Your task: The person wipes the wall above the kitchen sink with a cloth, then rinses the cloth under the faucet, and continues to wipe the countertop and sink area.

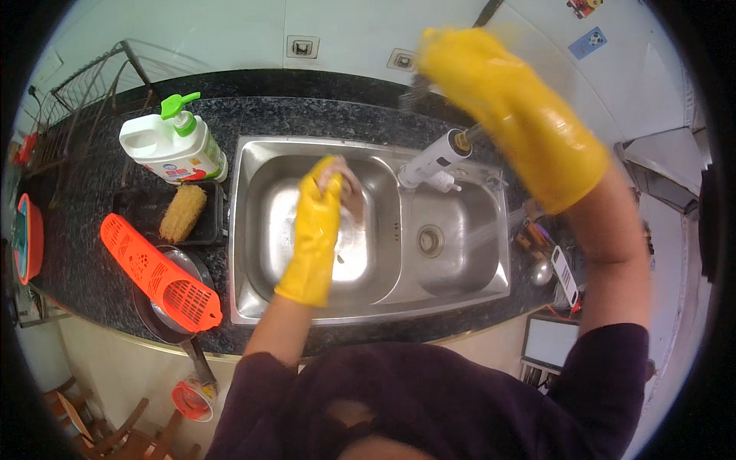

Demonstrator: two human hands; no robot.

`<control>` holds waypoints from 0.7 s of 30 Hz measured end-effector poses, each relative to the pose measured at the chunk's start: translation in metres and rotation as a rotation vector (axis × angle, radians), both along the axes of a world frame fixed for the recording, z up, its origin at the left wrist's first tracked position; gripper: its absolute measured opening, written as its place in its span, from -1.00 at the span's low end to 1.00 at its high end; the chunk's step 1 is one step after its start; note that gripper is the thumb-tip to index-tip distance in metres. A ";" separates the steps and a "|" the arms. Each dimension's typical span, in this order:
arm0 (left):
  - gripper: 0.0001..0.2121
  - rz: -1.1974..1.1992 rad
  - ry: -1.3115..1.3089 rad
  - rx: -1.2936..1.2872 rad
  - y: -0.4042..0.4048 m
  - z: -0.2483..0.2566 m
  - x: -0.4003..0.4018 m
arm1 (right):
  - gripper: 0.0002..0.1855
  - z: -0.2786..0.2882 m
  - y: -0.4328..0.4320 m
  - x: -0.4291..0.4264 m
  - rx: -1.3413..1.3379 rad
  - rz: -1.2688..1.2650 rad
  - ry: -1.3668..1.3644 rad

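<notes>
Both my hands wear yellow rubber gloves. My left hand (322,201) is over the large left basin of a stainless steel double sink (270,287), its fingers closed around a pale, wet-looking thing (349,187) that I cannot identify. Raised high at the right, my right hand (460,63) is blurred before the wall; a dark, blurred shape shows at its fingers, and whether it holds this is unclear. Below it, a white cylindrical device (440,158) sits at the tap, behind the small right basin. A small dark scrap (340,259) lies in the left basin.
A white pump bottle (172,146), a tan loofah-like scrubber (183,213) on a black tray (135,210), and an orange plastic basket (155,276) over a pan (150,322) stand left of the sink. Utensils (540,270) lie at the right. A wire rack (86,86) is at the back left.
</notes>
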State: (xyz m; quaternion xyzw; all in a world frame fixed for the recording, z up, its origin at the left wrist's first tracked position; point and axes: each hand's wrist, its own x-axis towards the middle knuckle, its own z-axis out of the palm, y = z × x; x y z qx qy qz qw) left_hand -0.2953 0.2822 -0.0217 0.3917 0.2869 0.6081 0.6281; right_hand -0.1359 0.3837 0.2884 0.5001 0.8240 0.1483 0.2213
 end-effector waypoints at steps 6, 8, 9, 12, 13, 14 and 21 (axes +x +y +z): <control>-0.80 0.485 0.373 0.081 0.100 0.014 -0.046 | -0.82 -0.163 -0.002 -0.064 0.123 -0.330 0.577; -0.79 0.591 0.918 0.409 0.125 -0.015 -0.070 | -0.84 -0.261 0.036 -0.029 0.483 -0.528 1.103; -0.74 0.646 1.186 0.585 0.138 -0.029 -0.085 | -0.85 -0.303 0.059 -0.008 0.649 -0.597 1.295; -0.68 0.459 1.459 0.530 0.137 -0.034 -0.080 | -0.79 -0.340 0.091 0.040 0.487 -0.862 1.021; -0.68 0.478 1.487 0.533 0.137 -0.038 -0.084 | -0.75 -0.332 0.099 0.045 0.359 -0.932 0.855; -0.69 0.497 1.514 0.538 0.136 -0.042 -0.087 | -0.70 -0.322 0.107 0.050 0.231 -0.996 0.688; -0.65 0.513 1.547 0.588 0.140 -0.034 -0.080 | -0.70 -0.323 0.136 -0.027 0.178 -0.995 0.354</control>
